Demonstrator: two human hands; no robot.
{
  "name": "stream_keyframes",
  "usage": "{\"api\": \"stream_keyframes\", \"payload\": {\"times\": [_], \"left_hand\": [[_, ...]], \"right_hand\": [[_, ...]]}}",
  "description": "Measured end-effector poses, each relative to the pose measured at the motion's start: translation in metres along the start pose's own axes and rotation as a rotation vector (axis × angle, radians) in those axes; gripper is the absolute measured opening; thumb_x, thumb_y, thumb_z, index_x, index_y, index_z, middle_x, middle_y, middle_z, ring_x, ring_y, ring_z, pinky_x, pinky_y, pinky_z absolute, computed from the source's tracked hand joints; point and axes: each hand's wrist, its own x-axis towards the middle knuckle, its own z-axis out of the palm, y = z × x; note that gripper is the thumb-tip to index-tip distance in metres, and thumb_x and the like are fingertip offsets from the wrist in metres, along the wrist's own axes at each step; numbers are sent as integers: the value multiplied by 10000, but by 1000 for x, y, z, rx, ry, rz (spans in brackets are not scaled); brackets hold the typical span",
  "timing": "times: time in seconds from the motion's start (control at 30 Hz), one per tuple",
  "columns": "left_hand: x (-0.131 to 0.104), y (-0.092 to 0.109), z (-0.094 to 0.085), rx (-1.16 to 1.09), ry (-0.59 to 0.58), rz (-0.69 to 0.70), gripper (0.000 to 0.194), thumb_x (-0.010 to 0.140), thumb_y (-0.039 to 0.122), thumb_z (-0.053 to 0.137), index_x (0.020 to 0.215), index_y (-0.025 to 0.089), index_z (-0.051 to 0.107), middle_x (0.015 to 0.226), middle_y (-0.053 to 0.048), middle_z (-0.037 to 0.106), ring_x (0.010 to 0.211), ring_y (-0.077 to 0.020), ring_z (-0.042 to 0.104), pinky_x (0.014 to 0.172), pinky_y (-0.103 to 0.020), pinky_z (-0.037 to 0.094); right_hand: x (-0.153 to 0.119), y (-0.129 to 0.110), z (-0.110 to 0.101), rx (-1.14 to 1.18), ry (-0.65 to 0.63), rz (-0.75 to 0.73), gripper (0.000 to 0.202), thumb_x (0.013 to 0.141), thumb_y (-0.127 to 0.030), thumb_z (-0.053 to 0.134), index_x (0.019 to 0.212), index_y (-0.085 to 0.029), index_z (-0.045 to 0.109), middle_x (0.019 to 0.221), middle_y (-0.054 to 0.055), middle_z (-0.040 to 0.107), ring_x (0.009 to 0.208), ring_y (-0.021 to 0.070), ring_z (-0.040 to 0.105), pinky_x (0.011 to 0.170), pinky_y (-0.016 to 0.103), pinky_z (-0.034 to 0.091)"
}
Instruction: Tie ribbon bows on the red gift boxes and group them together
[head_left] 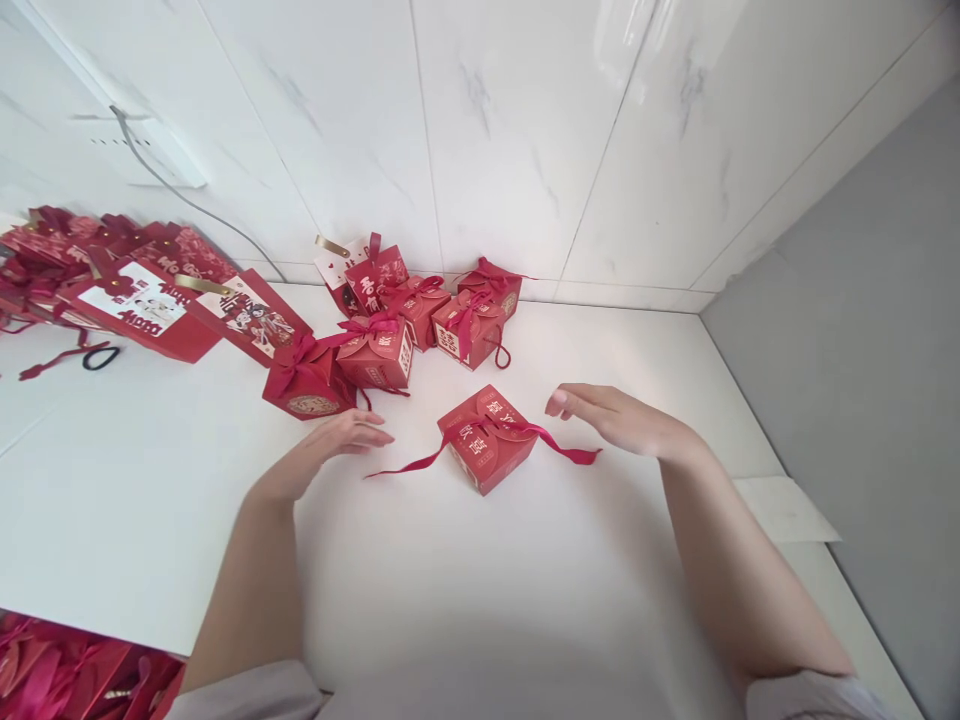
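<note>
Lying on the table [622, 340], the box [487, 462] is crossed by a ribbon [553, 441], tails spread. It is flanked by the left hand [345, 437] and right hand [607, 412], both released, fingers extended. Open room is found on its near side; tied boxes [375, 355] are grouped behind; the table's right edge is bounded by a grey panel [847, 330].

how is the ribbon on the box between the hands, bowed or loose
Loose: the ribbon shows no bow, and its two ends trail out on opposite sides of the box.
</note>
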Motion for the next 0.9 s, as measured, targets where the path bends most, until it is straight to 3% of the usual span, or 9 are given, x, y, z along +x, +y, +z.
{"api": "stream_keyframes", "payload": {"times": [0.13, 0.27, 0.37, 0.5, 0.6, 0.73, 0.83, 0.9], "left_hand": [[17, 18, 61, 162, 54, 193, 383, 922, 527, 468, 1098, 202, 570, 1163, -111, 630, 1125, -255, 588, 996, -406, 444], [20, 32, 113, 444, 435, 435, 360, 815, 417, 676, 1054, 204, 513, 1040, -69, 576, 1002, -220, 573, 918, -382, 472], [19, 36, 130, 665, 590, 601, 269, 821, 319, 686, 1041, 203, 583, 1011, -68, 560, 956, -209, 571, 866, -358, 483], [20, 38, 132, 834, 683, 749, 168, 862, 188, 624, 1027, 217, 641, 971, -57, 604, 875, -185, 583, 826, -329, 482], [19, 45, 132, 747, 630, 699, 90, 911, 177, 537, 957, 202, 610, 931, -49, 620, 866, -183, 580, 813, -316, 469], [11, 63, 132, 443, 469, 367, 182, 980, 284, 390, 881, 208, 522, 744, -7, 542, 665, -150, 523, 632, -273, 420], [5, 74, 130, 379, 383, 201, 226, 972, 382, 401, 843, 223, 497, 589, 43, 408, 515, -127, 391, 528, -257, 330], [3, 76, 129, 431, 369, 158, 213, 920, 431, 505, 848, 231, 517, 562, 58, 399, 492, -119, 350, 507, -252, 295]], "right_hand": [[7, -1, 14, -61, -54, -11, 499, 910, -667, 374, 760, -219, 535, 761, 1, 550, 662, 152, 468, 606, 287, 382], [6, -7, 23, -33, -37, -71, 454, 879, -649, 469, 761, -214, 524, 669, -27, 487, 578, 123, 400, 530, 261, 314], [5, -11, 27, -26, -7, -142, 379, 856, -580, 561, 766, -212, 545, 664, -31, 508, 591, 122, 415, 539, 260, 315], [5, -14, 30, 83, 16, -242, 303, 900, -481, 540, 784, -203, 571, 721, -18, 542, 647, 125, 446, 589, 266, 354], [4, -15, 32, 181, 8, -240, 262, 915, -466, 521, 912, -211, 582, 737, -20, 538, 639, 122, 450, 579, 260, 370], [1, -20, 39, 139, 60, -296, 353, 859, -401, 616, 1178, -270, 540, 851, -6, 607, 699, 143, 526, 630, 272, 439], [-1, -24, 44, 8, 94, -430, 255, 873, -266, 564, 1123, -266, 612, 1019, 33, 660, 802, 159, 577, 721, 291, 458], [-3, -26, 45, -87, 136, -417, 192, 904, -238, 492, 1005, -245, 656, 896, 24, 666, 703, 141, 544, 651, 273, 425]]}}
